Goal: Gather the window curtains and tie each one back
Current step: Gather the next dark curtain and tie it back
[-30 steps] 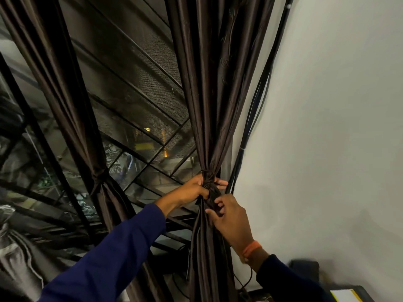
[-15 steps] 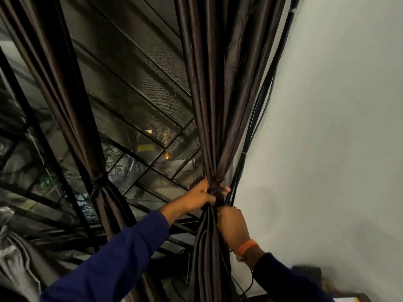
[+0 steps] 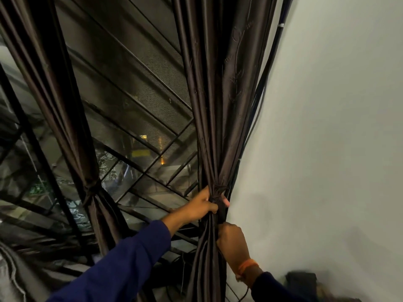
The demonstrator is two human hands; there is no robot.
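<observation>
Two dark brown satin curtains hang before a barred window. The right curtain (image 3: 220, 110) is bunched beside the white wall, with a knot of tie fabric (image 3: 218, 191) at its waist. My left hand (image 3: 201, 207) grips the bunch just under the knot, fingers wrapped round it. My right hand (image 3: 232, 238) grips the fabric lower down, below the left hand, an orange band on its wrist. The left curtain (image 3: 65, 118) hangs gathered, cinched by a tie (image 3: 91, 188) at mid height.
Black cables (image 3: 259, 118) run down the wall edge right behind the right curtain. A mesh screen and metal grille (image 3: 135, 110) cover the window between the curtains. A dark object (image 3: 302, 282) sits low by the white wall (image 3: 327, 149). Grey cloth (image 3: 13, 277) lies at bottom left.
My right hand has slid down the bunched curtain, away from the knot. My left hand stays at the knot. The view has moved closer and tilted slightly.
</observation>
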